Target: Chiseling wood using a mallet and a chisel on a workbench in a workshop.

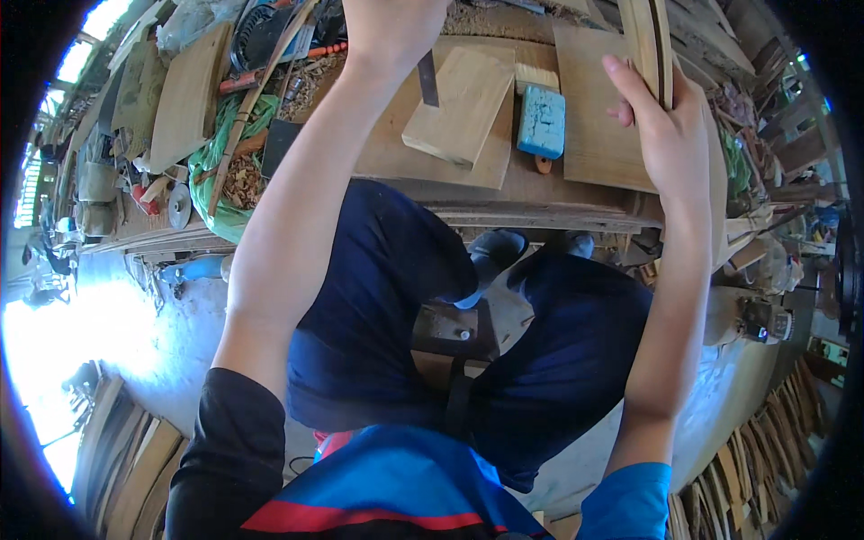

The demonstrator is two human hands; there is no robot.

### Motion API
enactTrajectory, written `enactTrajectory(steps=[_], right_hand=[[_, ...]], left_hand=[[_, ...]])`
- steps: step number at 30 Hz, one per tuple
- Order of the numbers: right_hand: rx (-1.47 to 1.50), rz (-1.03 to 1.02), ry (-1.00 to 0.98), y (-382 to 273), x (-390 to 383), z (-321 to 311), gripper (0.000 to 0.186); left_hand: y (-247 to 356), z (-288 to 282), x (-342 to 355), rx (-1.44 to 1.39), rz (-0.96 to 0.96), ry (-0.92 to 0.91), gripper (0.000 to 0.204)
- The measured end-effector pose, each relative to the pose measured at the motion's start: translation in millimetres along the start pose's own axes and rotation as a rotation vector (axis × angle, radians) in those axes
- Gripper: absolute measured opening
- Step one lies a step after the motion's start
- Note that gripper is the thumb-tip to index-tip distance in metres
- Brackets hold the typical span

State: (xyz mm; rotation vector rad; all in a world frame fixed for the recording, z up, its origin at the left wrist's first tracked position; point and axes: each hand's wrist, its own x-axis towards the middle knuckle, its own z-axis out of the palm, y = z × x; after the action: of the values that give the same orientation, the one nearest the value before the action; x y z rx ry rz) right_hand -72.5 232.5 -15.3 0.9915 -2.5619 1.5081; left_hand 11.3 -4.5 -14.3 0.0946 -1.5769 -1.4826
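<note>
At the top edge, my left hand is cut off by the picture, so its fingers and whatever they hold are hidden. Beside its wrist a narrow dark metal strip points down over a thick pale wooden block. My right hand grips a long pale wooden strip with a dark line along it, which runs out of the top. Between the hands lies a worn turquoise block, with a small pale wood piece behind it and an orange-brown tip showing below.
Flat boards lie on the workbench. To the left are a green plastic bag with shavings, a leaning board and a grey disc. My knees sit under the bench edge. Curved wood pieces are stacked at the lower right.
</note>
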Motion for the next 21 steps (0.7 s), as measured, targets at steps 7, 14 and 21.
enactTrajectory(steps=[7,14,21], right_hand=[[0.019,0.017,-0.028,7,-2,14,0.059],[0.098,0.064,-0.044,4,-8,16,0.039],[0.128,0.110,-0.067,4,-12,15,0.036]], left_hand=[[-2,0,0,-0.071,-0.022,-0.026,0.020],[-2,0,-1,-0.080,0.017,-0.036,0.020],[-2,-3,0,-0.029,0.024,-0.049,0.020]])
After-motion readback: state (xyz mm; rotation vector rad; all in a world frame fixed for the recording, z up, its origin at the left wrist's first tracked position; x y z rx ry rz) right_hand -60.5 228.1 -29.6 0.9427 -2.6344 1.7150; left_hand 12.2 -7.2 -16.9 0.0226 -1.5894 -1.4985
